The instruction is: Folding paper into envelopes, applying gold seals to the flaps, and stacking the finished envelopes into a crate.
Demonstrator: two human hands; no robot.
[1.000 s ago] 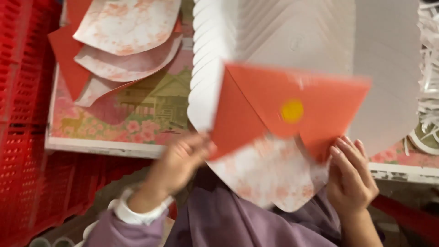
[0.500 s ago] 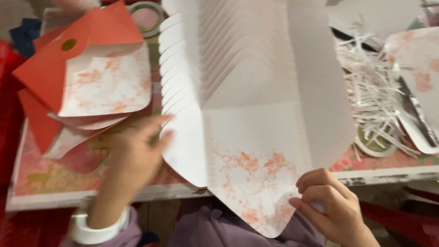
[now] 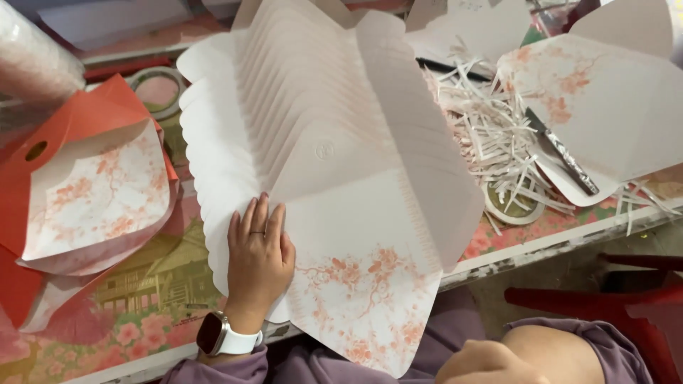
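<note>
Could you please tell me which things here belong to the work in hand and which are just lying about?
In hand:
- left hand, flat on the stack
- fanned stack of unfolded envelopes
- right hand, off the table, empty

Lying about:
- finished red envelopes
- paper strips
- tape roll
- blade
- red stool

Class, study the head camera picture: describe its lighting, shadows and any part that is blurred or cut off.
Head view: soft, even light, no glare on the pale stack of unfolded envelopes. The left hand lies flat on it, sharp, casting only a faint shadow. The right hand at the bottom edge is close, soft and partly cut off. The paper strips are crisp; the roll at top left is blurred.
</note>
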